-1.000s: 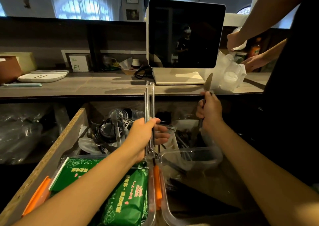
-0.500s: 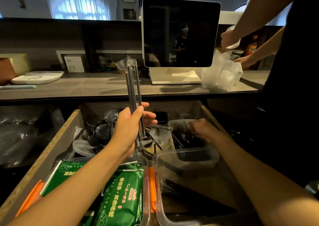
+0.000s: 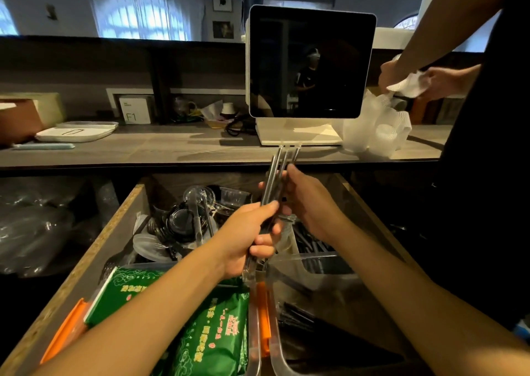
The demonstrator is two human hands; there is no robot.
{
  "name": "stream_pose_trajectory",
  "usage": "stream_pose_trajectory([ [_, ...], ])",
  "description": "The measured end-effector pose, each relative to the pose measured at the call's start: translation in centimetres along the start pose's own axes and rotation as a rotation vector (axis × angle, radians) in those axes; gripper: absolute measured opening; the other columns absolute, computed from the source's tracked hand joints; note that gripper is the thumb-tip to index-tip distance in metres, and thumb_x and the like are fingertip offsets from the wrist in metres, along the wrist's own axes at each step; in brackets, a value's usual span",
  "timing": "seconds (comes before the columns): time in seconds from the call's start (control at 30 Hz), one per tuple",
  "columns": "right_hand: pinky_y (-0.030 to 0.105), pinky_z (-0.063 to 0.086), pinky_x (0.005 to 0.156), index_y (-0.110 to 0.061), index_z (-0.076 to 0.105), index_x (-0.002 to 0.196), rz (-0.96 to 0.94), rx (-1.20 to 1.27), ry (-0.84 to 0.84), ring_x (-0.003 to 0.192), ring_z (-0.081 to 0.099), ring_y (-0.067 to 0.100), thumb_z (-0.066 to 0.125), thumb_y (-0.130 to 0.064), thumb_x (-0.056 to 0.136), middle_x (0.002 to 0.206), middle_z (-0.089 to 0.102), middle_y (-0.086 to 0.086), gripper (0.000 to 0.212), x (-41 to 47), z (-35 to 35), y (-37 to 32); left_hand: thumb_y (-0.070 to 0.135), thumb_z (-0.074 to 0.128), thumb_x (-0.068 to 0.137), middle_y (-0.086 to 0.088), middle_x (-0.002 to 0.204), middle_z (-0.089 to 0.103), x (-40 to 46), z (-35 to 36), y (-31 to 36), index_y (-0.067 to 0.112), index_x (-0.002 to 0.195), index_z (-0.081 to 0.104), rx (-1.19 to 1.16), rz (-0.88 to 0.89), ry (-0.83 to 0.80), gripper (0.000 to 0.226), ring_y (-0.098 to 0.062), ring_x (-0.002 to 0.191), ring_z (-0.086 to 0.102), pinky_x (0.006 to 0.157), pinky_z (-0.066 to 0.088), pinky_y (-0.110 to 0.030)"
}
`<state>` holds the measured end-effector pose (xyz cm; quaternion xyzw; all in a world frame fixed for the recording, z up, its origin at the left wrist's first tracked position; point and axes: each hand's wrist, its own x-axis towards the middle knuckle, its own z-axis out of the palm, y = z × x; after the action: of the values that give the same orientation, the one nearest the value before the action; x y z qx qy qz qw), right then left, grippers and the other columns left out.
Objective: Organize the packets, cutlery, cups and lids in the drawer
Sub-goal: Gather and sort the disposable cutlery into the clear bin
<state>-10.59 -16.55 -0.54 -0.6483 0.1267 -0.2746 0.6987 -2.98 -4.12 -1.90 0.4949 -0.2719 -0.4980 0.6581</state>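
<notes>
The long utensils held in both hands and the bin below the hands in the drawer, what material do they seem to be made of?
The long utensils look like polished metal, probably steel: grey, thin, with bright glints along the handles. The left hand grips them low, the right hand higher. The bin looks like clear plastic: one sees dark cutlery through its glossy wall.

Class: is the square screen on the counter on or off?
Off. The screen is dark, showing only room reflections.

Both hands — left hand (image 3: 246, 238), right hand (image 3: 308, 203) — grip cutlery bundle (image 3: 279, 172) above drawer (image 3: 94, 249).
</notes>
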Motion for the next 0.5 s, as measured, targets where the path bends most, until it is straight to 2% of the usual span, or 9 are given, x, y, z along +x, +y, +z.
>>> stream_pose_trajectory([
  [0.1,0.018,0.038,0.044,-0.010,0.060,0.111,-0.024,-0.011,-0.009,0.069,0.067,0.014,0.040,-0.018,0.104,0.091,0.072,0.010,0.023,-0.6,0.4,-0.2,0.025,0.045,0.106,-0.002,0.062,0.050,-0.1,0.4,-0.4,0.005,0.102,0.058,0.053,-0.031,-0.035,0.025,-0.003,0.040,0.028,0.033,0.018,-0.013],
  [0.2,0.018,0.038,0.037,-0.009,0.056,0.108,0.018,0.162,0.051,0.066,0.066,0.019,0.040,-0.017,0.104,0.079,0.064,0.009,0.018,-0.7,0.2,-0.3,0.027,0.046,0.105,-0.002,0.061,0.051,-0.1,0.6,-0.7,0.008,0.102,0.059,0.073,-0.056,-0.033,0.024,-0.004,0.040,0.031,0.032,0.021,-0.013],
  [0.27,0.023,0.047,0.041,-0.008,0.053,0.108,0.047,0.369,0.133,0.071,0.064,0.024,0.039,-0.017,0.105,0.077,0.059,0.009,0.017,-0.4,0.1,-0.5,0.029,0.047,0.105,-0.001,0.062,0.052,-0.1,0.6,-1.0,0.009,0.103,0.061,0.110,-0.070,-0.025,0.025,-0.004,0.040,0.031,0.031,0.023,-0.014],
  [0.33,0.029,0.053,0.057,-0.008,0.053,0.105,0.047,0.517,0.220,0.068,0.061,0.021,0.039,-0.015,0.104,0.077,0.056,0.007,0.015,0.1,-0.3,-0.6,0.031,0.047,0.104,0.000,0.062,0.052,0.0,0.7,-1.2,0.009,0.104,0.062,0.108,-0.084,-0.005,0.027,-0.004,0.040,0.031,0.032,0.023,-0.014],
  [0.4,0.029,0.048,0.063,-0.010,0.052,0.101,0.037,0.640,0.281,0.061,0.052,0.015,0.039,-0.014,0.104,0.074,0.053,0.004,0.014,0.5,-0.7,-0.5,0.032,0.047,0.104,-0.001,0.065,0.054,0.2,0.9,-1.5,0.008,0.103,0.063,0.044,-0.099,0.056,0.029,-0.005,0.041,0.035,0.033,0.026,-0.015],
  [0.5,0.025,0.035,0.056,-0.012,0.049,0.092,0.009,0.780,0.342,0.052,0.037,0.010,0.041,-0.018,0.103,0.065,0.043,-0.001,0.015,0.8,-0.4,-0.3,0.034,0.048,0.102,-0.009,0.077,0.060,0.4,1.4,-1.9,0.005,0.103,0.063,-0.115,-0.085,0.175,0.033,-0.012,0.047,0.050,0.038,0.043,-0.020],
])
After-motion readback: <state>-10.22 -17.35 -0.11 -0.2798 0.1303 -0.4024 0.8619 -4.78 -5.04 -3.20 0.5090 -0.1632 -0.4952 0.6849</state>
